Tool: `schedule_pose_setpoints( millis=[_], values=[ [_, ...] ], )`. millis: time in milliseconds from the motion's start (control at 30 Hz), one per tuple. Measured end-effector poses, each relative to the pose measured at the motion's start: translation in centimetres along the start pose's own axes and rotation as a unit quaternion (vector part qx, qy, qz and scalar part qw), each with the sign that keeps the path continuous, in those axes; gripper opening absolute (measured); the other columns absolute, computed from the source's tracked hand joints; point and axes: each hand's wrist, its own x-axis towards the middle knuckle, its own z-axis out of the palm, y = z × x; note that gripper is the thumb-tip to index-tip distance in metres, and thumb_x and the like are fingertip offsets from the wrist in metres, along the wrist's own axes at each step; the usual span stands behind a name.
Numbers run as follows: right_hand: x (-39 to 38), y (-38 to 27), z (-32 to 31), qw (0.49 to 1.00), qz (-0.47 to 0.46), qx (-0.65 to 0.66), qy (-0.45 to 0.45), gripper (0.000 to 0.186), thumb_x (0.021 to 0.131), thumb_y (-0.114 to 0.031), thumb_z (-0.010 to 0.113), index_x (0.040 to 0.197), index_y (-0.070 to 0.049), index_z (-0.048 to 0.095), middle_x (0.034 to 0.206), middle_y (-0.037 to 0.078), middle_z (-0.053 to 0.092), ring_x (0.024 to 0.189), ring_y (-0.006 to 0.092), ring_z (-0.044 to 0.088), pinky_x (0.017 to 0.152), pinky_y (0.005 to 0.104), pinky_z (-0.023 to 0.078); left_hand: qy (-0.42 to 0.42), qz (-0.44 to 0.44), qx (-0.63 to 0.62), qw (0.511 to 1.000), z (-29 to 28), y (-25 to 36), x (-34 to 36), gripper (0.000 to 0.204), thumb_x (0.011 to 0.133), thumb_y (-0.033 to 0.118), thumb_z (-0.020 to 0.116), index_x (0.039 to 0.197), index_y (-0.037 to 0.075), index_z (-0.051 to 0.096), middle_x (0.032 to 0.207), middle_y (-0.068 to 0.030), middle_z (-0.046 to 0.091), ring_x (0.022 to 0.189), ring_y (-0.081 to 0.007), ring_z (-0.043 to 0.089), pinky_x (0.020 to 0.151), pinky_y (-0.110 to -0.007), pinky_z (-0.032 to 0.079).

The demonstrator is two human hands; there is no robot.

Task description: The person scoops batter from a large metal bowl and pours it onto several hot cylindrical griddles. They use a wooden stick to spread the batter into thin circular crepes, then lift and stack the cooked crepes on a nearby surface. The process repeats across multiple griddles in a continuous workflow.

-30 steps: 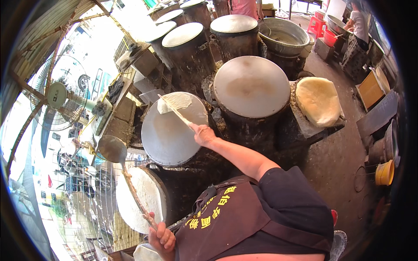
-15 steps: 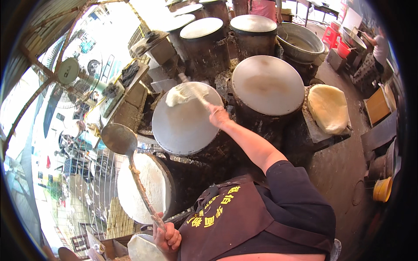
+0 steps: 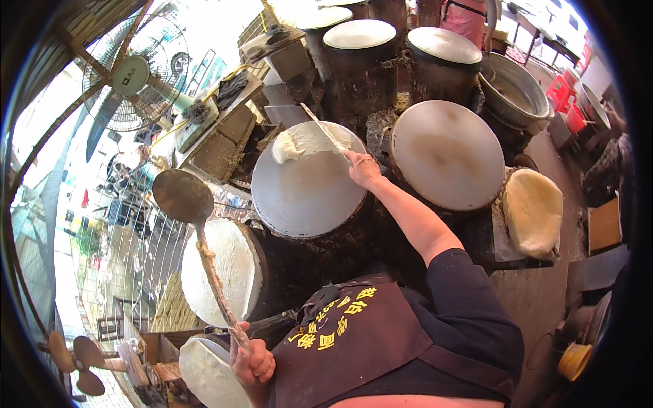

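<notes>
My right hand (image 3: 364,168) is closed around the end of a thin flat wooden spreader (image 3: 325,129). This stick lies slantwise over the far part of a round grey griddle (image 3: 306,200). Pale batter (image 3: 288,145) forms a thin band there, with a thicker lump at its left end. In my left hand (image 3: 252,364) is the handle of a long-handled metal ladle (image 3: 182,197). Its bowl hangs above and beyond a nearer griddle, which a white sheet of batter (image 3: 219,275) covers almost wholly. Whether the ladle's bowl holds anything is unclear.
Another round griddle (image 3: 445,155) stands to the right, beside a stack of yellowish flat sheets (image 3: 532,212). Several drum stoves with pale tops (image 3: 360,34) and a large metal basin (image 3: 515,85) are farther back. A caged fan (image 3: 130,75) is at the upper left. A person in pink (image 3: 464,24) stands behind.
My right hand has swept the spreader over the far part of the griddle, and the batter band reaches farther right. The whole view has shifted. The left hand still grips the ladle.
</notes>
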Motion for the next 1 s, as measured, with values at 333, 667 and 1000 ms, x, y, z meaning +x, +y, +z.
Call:
schedule_pose_setpoints(
  millis=[333,667,1000],
  values=[
    [1.5,0.9,0.7,0.965,-0.187,0.177,-0.053,0.052,0.074,0.0,0.054,0.124,-0.014,0.057,0.101,0.019,0.067,0.094,0.028,0.066,0.082,0.0355,0.052,0.057,0.032,0.019,0.998,6.1,-2.2,1.4,0.052,0.096,0.02,0.053,0.14,0.005,0.028,0.059,-0.0011,0.037,0.04,-0.0055,0.029,0.03,-0.02,0.029],
    [1.0,-1.3,1.9,0.945,-0.203,0.118,-0.227,0.047,0.079,-0.005,0.051,0.121,-0.024,0.061,0.103,0.015,0.068,0.092,0.0316,0.065,0.085,0.0379,0.05,0.084,0.031,0.045,0.995,8.2,-3.5,2.1,0.053,0.095,0.022,0.055,0.14,0.006,0.03,0.058,-0.0009,0.036,0.04,-0.0058,0.03,0.03,-0.02,0.028],
    [2.8,-2.0,0.7,0.932,-0.228,0.03,-0.282,0.053,0.078,0.002,0.05,0.127,-0.019,0.058,0.104,0.013,0.067,0.095,0.0266,0.065,0.084,0.0351,0.051,0.111,0.048,0.032,0.992,9.7,-4.2,2.4,0.053,0.094,0.02,0.055,0.139,0.004,0.032,0.057,-0.0007,0.036,0.039,-0.0054,0.029,0.03,-0.02,0.028]
  ],
)
